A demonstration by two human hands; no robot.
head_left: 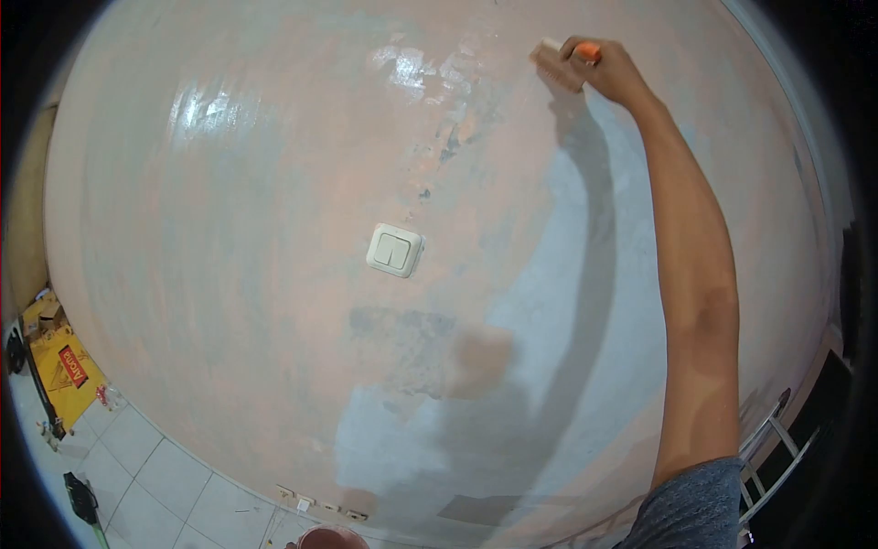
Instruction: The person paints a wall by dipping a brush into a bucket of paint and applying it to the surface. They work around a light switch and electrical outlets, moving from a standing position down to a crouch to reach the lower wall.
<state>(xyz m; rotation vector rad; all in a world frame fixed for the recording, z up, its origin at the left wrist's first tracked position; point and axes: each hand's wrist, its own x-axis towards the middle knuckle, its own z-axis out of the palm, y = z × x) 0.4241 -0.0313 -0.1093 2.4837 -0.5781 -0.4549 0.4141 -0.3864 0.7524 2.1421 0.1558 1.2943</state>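
My right hand (622, 77) is raised at the upper right, its fingers closed around the orange handle of a wide paintbrush (557, 69). The bristles press against the wall (274, 302), at the top of a fresh pale blue-grey patch (631, 247). Patchy pink and grey-green covers the rest of the wall. At the bottom edge sits a pinkish paint pot (331, 538), mostly cut off by the frame. A sliver of my left hand (291, 545) shows at the pot's left side, gripping it; the other fingers are out of sight.
A white double light switch (394, 250) is fixed mid-wall. Several sockets (305, 502) run low along the wall. White floor tiles (165, 467) lie lower left, with a yellow sheet (57, 361) and a black-headed tool (80, 497). A metal ladder (777, 457) stands lower right.
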